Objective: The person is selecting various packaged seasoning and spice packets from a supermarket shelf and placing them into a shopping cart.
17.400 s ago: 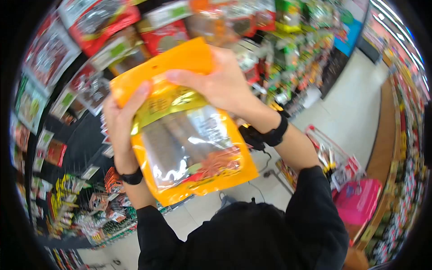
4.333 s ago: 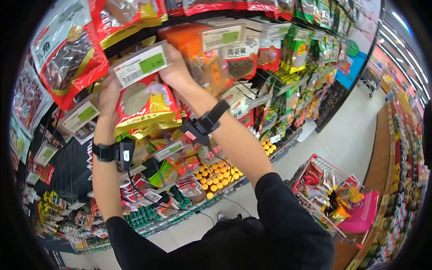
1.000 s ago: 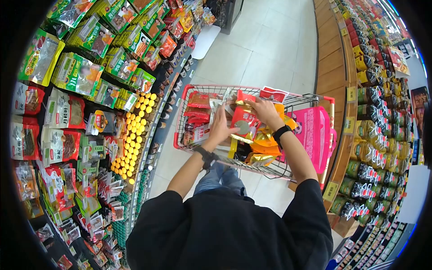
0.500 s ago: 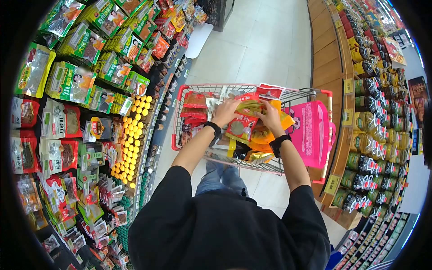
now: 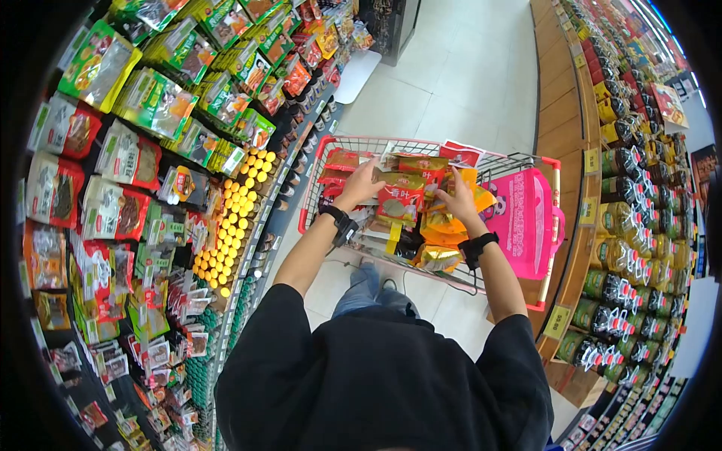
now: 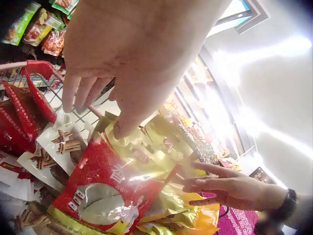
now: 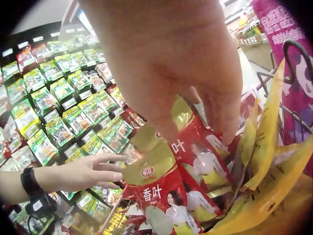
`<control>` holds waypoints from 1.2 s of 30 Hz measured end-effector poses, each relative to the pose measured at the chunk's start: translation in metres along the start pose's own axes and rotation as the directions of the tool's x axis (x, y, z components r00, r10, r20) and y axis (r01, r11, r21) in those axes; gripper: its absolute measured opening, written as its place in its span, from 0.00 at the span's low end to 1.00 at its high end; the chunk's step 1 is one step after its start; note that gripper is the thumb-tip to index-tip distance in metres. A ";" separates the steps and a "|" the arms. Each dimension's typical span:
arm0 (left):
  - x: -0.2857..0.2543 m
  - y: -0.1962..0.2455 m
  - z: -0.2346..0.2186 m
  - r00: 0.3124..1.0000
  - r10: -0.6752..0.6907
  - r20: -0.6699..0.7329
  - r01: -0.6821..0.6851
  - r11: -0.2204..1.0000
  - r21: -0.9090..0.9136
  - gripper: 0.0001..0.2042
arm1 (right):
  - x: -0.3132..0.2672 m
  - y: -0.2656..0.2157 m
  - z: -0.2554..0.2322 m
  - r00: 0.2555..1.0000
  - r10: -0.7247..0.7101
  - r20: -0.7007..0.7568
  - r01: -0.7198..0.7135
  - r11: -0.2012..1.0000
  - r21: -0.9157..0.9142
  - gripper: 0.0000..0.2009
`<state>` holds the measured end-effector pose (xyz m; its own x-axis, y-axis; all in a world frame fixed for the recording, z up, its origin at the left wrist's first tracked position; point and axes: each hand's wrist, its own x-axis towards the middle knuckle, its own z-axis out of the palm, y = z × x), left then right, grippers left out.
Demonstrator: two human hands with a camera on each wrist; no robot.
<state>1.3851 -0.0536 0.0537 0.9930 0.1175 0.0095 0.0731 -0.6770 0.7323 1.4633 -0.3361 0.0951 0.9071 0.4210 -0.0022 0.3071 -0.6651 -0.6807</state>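
Red-and-gold bags of bay leaves lie in the shopping cart (image 5: 303,209), the front bag (image 5: 401,199) face up with a clear window. My left hand (image 5: 361,186) is at that bag's left side, fingers spread; in the left wrist view the left thumb overlaps its gold top. On the other side, my right hand (image 5: 460,201) has its fingers loosely extended beside the bags and over the orange packets (image 5: 444,228). The right wrist view shows a second red bag (image 7: 205,156) behind the front one, partly hidden under the right hand. Neither hand grips anything.
A pink bag (image 5: 520,225) stands at the cart's handle end, and red packets (image 5: 342,160) lie at the other end. Shelves of green spice packets (image 5: 154,101) and yellow-capped bottles (image 5: 237,207) line the left. Large oil bottles (image 5: 611,225) stand on the right.
Over the last second the hands have come off the red bay leaf bags and spread apart, leaving them lying in the cart. Earlier, both hands were up at the hanging spice bags on the shelf.
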 end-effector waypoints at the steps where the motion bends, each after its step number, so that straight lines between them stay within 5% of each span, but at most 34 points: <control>1: -0.006 -0.002 0.001 0.997 -0.070 0.032 0.069 0.997 0.020 0.36 | -0.004 0.000 -0.001 0.999 0.028 0.018 -0.028 1.000 0.000 0.38; 6: -0.051 0.027 -0.004 0.971 -0.233 0.048 0.234 0.972 -0.011 0.25 | -0.043 0.004 0.005 0.998 -0.060 0.006 0.059 0.995 0.079 0.28; 8: -0.079 0.052 -0.020 0.980 -0.198 0.016 0.197 0.956 -0.215 0.17 | -0.058 0.003 0.008 0.989 -0.135 0.069 0.125 0.984 0.128 0.25; 11: -0.152 0.188 -0.118 0.988 -0.060 -0.139 -0.010 0.892 -0.452 0.14 | -0.085 -0.027 0.015 0.947 -0.311 0.081 0.283 0.926 0.248 0.11; 14: -0.251 0.325 -0.220 0.887 0.177 -0.427 -0.251 0.960 -0.124 0.18 | -0.106 -0.101 0.008 0.889 -0.329 0.320 0.210 0.911 0.354 0.10; 15: -0.287 0.359 -0.241 0.884 0.176 -0.432 -0.217 0.975 -0.047 0.21 | -0.109 -0.111 0.021 0.834 -0.470 0.288 0.332 0.845 0.419 0.10; 16: -0.314 0.381 -0.249 0.785 0.305 -0.540 -0.352 0.936 0.018 0.24 | -0.119 -0.144 0.019 0.816 -0.468 0.340 0.300 0.845 0.443 0.10; 19: -0.383 0.427 -0.249 0.717 0.199 -0.668 -0.371 0.920 -0.124 0.23 | -0.131 -0.195 0.046 0.557 -0.678 0.480 0.512 0.735 0.445 0.10; 21: -0.412 0.452 -0.229 0.658 0.015 -0.753 -0.442 0.817 -0.370 0.27 | -0.148 -0.237 0.055 0.492 -0.714 0.497 0.397 0.693 0.602 0.10; 24: -0.429 0.479 -0.219 0.445 -0.157 -0.882 -0.579 0.701 -0.417 0.34 | -0.159 -0.284 0.078 0.352 -0.773 0.528 0.419 0.635 0.649 0.10; 25: -0.428 0.464 -0.214 0.362 -0.070 -0.930 -0.675 0.668 -0.313 0.35 | -0.162 -0.298 0.088 0.316 -0.796 0.517 0.429 0.606 0.670 0.10; 31: -0.495 0.442 -0.252 0.391 -0.043 -0.919 -0.593 0.752 -0.288 0.37 | -0.189 -0.391 0.141 0.157 -0.808 0.567 0.417 0.575 0.704 0.10; 35: -0.521 0.385 -0.279 0.264 0.095 -0.960 -0.625 0.775 -0.095 0.31 | -0.203 -0.454 0.186 0.119 -0.839 0.530 0.450 0.522 0.725 0.09; 36: -0.535 0.371 -0.292 0.298 0.142 -0.944 -0.590 0.804 -0.066 0.29 | -0.206 -0.471 0.194 0.141 -0.837 0.528 0.451 0.529 0.719 0.09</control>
<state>0.8539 -0.1552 0.5194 0.2188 0.6248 0.7494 -0.5336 -0.5664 0.6280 1.0762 0.0103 0.2740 -0.2813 0.9420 0.1830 0.3645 0.2813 -0.8877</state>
